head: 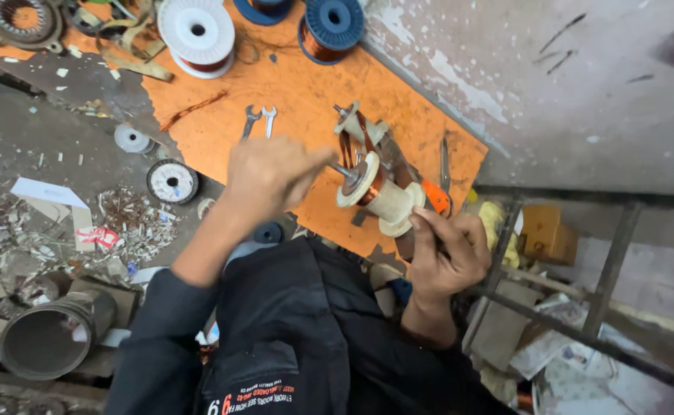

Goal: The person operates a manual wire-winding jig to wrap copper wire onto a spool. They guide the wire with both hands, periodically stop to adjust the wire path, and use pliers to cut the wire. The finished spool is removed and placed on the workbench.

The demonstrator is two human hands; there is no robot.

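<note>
A cream winding bobbin (pixel 389 201) with copper wire wound on it sits on a small hand winder (pixel 360 131) over the orange bench top (pixel 306 92). My left hand (pixel 271 175) is closed around the winder's metal crank, just left of the bobbin. My right hand (pixel 448 257) grips the bobbin's near end from below, thumb pressed on its flange. An orange-handled tool (pixel 437 197) lies right behind that hand.
Two small wrenches (pixel 258 120) lie on the bench. A white wire spool (pixel 197 32) and blue spools (pixel 329 23) stand at its far edge. Small reels (pixel 172 182), scraps and a grey metal cylinder (pixel 45 338) litter the floor at left. A metal frame (pixel 606 284) stands at right.
</note>
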